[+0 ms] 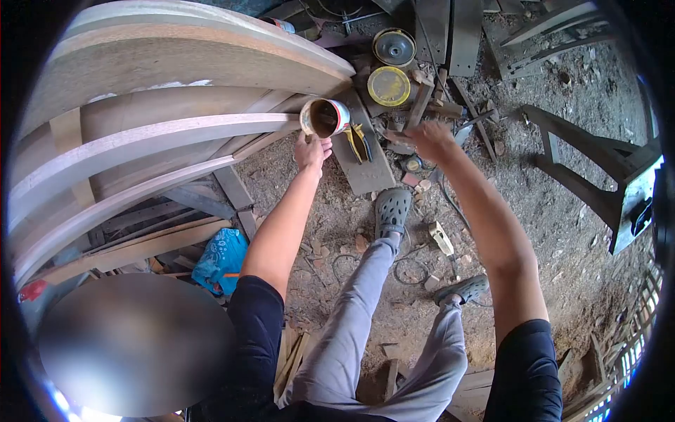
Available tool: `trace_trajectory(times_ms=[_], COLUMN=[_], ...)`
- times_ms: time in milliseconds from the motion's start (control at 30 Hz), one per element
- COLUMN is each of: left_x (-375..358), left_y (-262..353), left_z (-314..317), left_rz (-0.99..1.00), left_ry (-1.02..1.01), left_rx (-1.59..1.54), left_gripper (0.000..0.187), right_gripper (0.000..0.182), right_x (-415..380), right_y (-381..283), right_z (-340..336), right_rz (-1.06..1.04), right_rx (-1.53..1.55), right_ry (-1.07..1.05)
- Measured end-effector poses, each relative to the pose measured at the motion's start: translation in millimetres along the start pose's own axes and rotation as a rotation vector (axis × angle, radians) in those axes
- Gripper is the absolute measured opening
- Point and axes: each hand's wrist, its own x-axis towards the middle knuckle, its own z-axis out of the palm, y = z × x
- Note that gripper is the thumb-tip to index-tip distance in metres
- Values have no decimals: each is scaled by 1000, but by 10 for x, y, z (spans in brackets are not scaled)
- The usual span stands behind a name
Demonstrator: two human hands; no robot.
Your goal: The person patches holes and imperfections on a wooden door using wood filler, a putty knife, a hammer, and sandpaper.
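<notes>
My left hand (313,151) grips an open can (342,116) by its lower side. The can is tilted so that its mouth shows, with brown stuff inside, and it is beside the end of a curved wooden piece (211,126). Over to the right, my right hand (431,141) is closed around a thin flat tool (399,136) that points left toward the can; its exact kind is hard to make out. Between the hands, a yellow-and-black hand tool (361,143) lies on a wooden board (369,172).
A yellow round lid (388,86) and a dark round tin (394,47) are beyond the board. Large curved wooden panels (204,60) fill the left. A blue bag (220,260) lies below them. A wooden stand (587,155) is at right; wood scraps and cords litter the ground.
</notes>
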Motion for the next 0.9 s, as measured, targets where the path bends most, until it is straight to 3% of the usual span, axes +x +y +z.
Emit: trace_trajectory(times_ms=[67, 100, 167, 233, 267, 300, 333, 367, 467, 500, 533, 567, 600, 667, 733, 767, 833, 900], left_x=[43, 81, 182, 318, 281, 222, 179, 240, -122, -222, -310, -408, -576, -896, -1142, -1293, -2205, -2557], left_y=[-95, -164, -332, -443, -426, -404, -360, -424, -345, -400, -474, -529, -574, -712, -884, -907, -415, -306], left_z=[-51, -57, -85, -93, -101, -104, -105, -179, -367, -461, -568, -669, -761, -999, -1135, -1177, -1045, -1009], left_rz=[-21, -54, -87, -189, -186, -210, -232, -261, -240, -226, -207, -215, -224, -259, -351, -279, -244, -59], left_ry=[-31, -53, -75, -142, -146, -160, -175, -223, -181, -182, -191, -164, -144, -202, -186, -163, -170, -315], left_rx=[44, 5, -39, -110, -113, -133, -152, -115, -37, -45, -54, -35, -16, 81, 212, 300, 566, 647], left_gripper=[30, 32, 33, 43, 43, 50, 57, 67, 82, 85, 89, 91, 92, 94, 92, 100, 95, 92], right_gripper=[29, 29, 48, 44, 45, 44, 42, 42, 38, 35, 33, 36, 38, 35, 34, 34, 36, 31], right_x=[133, 91, -112, -543, -808, -1158, -1416, -1768, -3001, -3458, -3947, -4461, -4981, -5761, -6416, -6573, -6924, -6993], right_y=[-29, -73, -181, -346, -387, -486, -468, -523, -671, -800, -973, -1188, -1473, -2107, -2815, -3021, -3688, -4157], right_z=[-132, -242, -467, -417, -286, -224, 119, 352, 1447, 1762, 2053, 2275, 2660, 2390, 2584, 2482, 2329, 2690], right_rz=[103, 105, 111, 58, 96, 237, 185, 253, 557, 608, 790, 766, 901, 1161, 1333, 1406, 1557, 1668], right_rx=[-114, -117, 43, 249, 339, 461, 471, 535, 636, 645, 723, 694, 645, 695, 673, 693, 1038, 1102], right_ry=[295, 293, 608, 852, 802, 608, 732, 722, 499, 545, 392, 461, 444, 237, 291, 352, 356, 518])
